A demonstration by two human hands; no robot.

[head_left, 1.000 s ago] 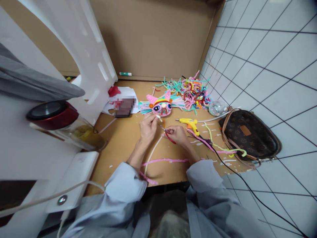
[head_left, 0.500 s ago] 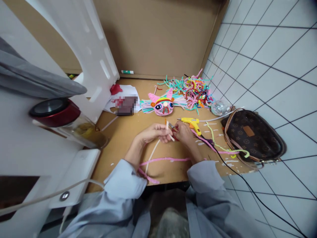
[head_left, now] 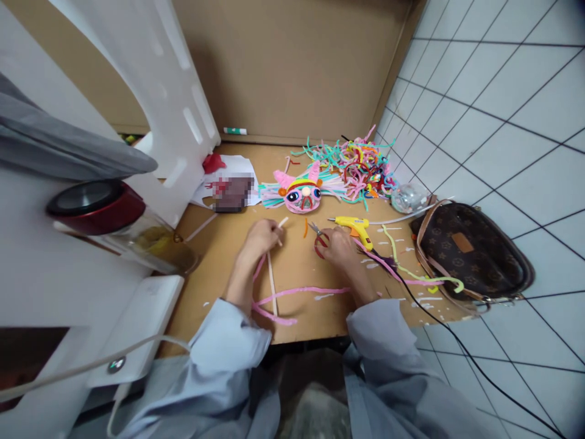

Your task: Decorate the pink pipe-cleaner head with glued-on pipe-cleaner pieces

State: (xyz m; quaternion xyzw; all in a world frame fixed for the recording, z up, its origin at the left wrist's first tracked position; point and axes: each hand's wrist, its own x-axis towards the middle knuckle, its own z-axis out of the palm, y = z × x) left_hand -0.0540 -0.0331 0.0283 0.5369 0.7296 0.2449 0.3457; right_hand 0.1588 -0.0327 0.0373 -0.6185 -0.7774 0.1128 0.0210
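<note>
My left hand (head_left: 264, 236) is closed, pinching a short white pipe cleaner (head_left: 284, 222) that pokes out past the fingertips. Red-handled scissors (head_left: 320, 242) lie under my right hand (head_left: 342, 246), whose fingers are closed round a handle, the blades pointing up and left. A small orange strip (head_left: 306, 228) rests just left of the blade tips. Below my hands, pink pipe cleaners (head_left: 311, 289) and a long white one (head_left: 273, 283) lie across the table. Beyond them sits a pink animal head (head_left: 303, 203) made of pipe cleaners, with ears and big eyes.
A yellow glue gun (head_left: 351, 225) lies right of my right hand, its black cord (head_left: 439, 317) trailing off the table. Behind is a tangle of coloured pipe cleaners (head_left: 361, 164). A brown handbag (head_left: 470, 250) stands at right, a glass jar (head_left: 155, 238) with red lid at left.
My left hand has moved left, away from the scissors, carrying the white piece. The scissors and my right hand have shifted slightly right, and the blades show more clearly.
</note>
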